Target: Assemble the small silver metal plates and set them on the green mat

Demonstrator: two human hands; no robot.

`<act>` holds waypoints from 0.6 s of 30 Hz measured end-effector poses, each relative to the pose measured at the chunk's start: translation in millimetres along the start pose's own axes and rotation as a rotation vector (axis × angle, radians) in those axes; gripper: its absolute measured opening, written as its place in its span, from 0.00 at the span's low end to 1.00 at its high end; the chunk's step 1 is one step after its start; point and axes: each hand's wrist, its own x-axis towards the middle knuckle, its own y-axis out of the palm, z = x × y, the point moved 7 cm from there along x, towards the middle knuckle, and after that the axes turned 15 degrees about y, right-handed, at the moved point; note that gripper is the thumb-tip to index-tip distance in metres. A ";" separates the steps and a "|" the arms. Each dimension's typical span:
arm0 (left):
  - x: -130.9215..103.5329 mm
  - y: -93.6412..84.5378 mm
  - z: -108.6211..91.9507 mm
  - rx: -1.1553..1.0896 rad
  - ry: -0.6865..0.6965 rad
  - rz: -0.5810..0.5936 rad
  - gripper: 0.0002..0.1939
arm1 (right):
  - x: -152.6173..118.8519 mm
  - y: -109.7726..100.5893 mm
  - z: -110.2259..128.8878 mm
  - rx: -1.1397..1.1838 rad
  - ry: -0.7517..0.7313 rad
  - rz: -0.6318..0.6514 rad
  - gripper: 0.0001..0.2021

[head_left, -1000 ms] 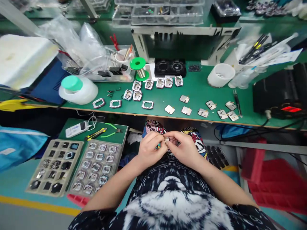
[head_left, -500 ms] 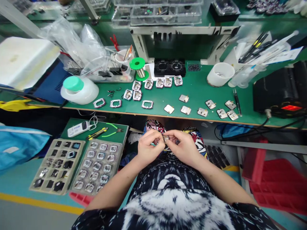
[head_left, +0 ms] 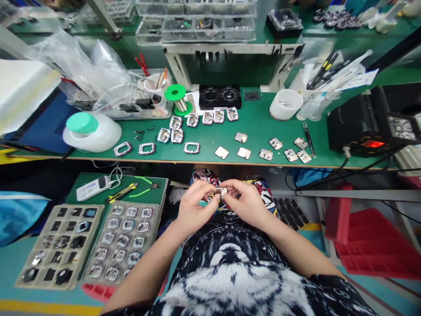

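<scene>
Over my lap, just in front of the bench edge, both hands hold one small flat silvery plate (head_left: 224, 192). My left hand (head_left: 198, 206) pinches it from the left between thumb and fingertips. On the other side, my right hand (head_left: 246, 199) grips it with the thumb at the near edge and the fingers bent behind. Fingers cover part of the piece, and its fine detail is too small to make out. Similar rounded-square silvery plates (head_left: 244, 152) lie on the bench beyond my hands. Several watch case frames (head_left: 191, 148) are spread to their left.
Tweezers (head_left: 309, 139) lie near a black box with a red display (head_left: 368, 127). A white cup (head_left: 286, 105), a solder spool (head_left: 179, 100) and a white bottle (head_left: 92, 131) stand on the green bench (head_left: 210, 136). Low left are compartment trays (head_left: 123, 239), a cutter knife (head_left: 122, 193) and green-handled pliers (head_left: 144, 186).
The camera view has shifted, so the bench things appear farther left. Both hands stay over the lap with the plate, which shows more between the fingertips now. My left fingers look slightly more extended.
</scene>
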 end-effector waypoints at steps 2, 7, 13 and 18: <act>0.1 3.7 -2.7 0.042 0.038 0.031 0.08 | -1.5 0.6 1.2 -0.029 -0.021 -0.006 0.10; -2.2 11.1 -1.2 0.082 0.078 0.110 0.06 | -4.1 1.7 1.8 -0.084 -0.086 -0.021 0.12; -5.5 12.5 0.4 0.109 0.075 0.128 0.06 | -2.6 1.5 -3.0 -0.128 -0.115 -0.054 0.13; -7.3 15.3 2.4 0.076 0.070 0.164 0.05 | -2.7 -0.1 -3.3 -0.128 -0.128 -0.071 0.13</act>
